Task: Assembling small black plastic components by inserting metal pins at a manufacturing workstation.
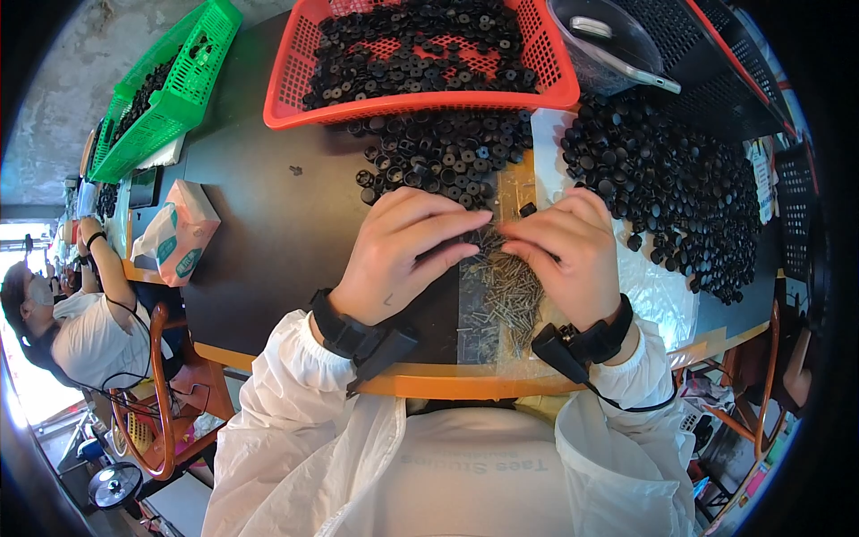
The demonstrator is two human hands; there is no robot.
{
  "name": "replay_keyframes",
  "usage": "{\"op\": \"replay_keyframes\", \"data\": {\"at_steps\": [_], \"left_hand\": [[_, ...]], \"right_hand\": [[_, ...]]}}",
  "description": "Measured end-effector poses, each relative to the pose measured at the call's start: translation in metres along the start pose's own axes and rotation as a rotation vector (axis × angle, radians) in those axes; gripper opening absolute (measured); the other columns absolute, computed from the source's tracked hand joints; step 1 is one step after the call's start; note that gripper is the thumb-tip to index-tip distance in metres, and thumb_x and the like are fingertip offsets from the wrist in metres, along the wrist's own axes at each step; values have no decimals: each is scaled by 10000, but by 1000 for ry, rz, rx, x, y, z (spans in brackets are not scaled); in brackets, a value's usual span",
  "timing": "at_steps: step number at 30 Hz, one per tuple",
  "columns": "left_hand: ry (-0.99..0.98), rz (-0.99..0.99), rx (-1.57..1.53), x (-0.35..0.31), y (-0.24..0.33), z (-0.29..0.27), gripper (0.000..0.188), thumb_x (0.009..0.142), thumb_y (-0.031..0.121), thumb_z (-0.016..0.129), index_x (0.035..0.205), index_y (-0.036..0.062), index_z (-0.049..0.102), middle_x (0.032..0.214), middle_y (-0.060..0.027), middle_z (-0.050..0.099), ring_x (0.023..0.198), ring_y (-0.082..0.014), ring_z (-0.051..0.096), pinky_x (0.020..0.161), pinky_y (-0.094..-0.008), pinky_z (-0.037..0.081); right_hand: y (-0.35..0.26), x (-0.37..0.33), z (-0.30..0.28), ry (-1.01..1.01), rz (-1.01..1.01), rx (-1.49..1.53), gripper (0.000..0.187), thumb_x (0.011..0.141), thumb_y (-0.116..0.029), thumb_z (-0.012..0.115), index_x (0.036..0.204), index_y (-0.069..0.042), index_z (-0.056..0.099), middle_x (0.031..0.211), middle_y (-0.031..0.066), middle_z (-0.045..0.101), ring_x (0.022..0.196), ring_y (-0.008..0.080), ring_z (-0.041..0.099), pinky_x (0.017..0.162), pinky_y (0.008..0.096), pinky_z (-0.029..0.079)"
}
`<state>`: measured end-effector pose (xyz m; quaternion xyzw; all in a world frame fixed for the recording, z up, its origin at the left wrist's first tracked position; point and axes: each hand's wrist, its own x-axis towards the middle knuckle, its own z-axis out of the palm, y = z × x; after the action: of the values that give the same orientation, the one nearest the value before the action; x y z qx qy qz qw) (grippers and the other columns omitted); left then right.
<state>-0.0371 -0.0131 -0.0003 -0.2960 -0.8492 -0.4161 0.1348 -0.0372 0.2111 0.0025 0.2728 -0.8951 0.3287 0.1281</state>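
Note:
Over a heap of small metal screws (508, 291), my left hand (394, 246) and my right hand (573, 255) face each other, fingertips only a short gap apart. The thumb and fingers of the left are curled in a loose pinch; what lies between them is too small to make out. My right thumb and index finger are pinched together, and their contents do not show clearly either. One small black piece (528, 209) shows just above the right index finger. Loose black round parts with centre holes (447, 157) lie beyond my fingertips. Black round caps (662, 179) are piled to the right.
A red basket (420, 109) full of black parts stands at the far side, a clear tub (608, 63) beside it. Black crates (698, 54) rise at the far right. Leftward are a tissue box (188, 231), a green basket (170, 112) and a seated person (103, 336).

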Motion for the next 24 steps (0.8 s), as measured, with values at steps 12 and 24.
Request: {"op": "replay_keyframes", "data": {"at_steps": [12, 24], "left_hand": [[-37, 39, -165, -4, 0, 4, 270, 688, 157, 818, 926, 94, 709, 905, -29, 700, 808, -227, 628, 755, -339, 452], [-41, 74, -137, -4, -1, 5, 243, 686, 148, 814, 908, 105, 728, 893, -15, 718, 789, -207, 631, 733, -325, 453]], "right_hand": [[-10, -3, 4, -3, 241, 436, 268, 690, -123, 819, 884, -87, 639, 779, 9, 669, 806, 217, 596, 793, 335, 441], [-7, -3, 4, -23, 185, 453, 285, 677, -125, 827, 881, -84, 634, 784, 3, 663, 778, 211, 567, 796, 326, 415]]}}
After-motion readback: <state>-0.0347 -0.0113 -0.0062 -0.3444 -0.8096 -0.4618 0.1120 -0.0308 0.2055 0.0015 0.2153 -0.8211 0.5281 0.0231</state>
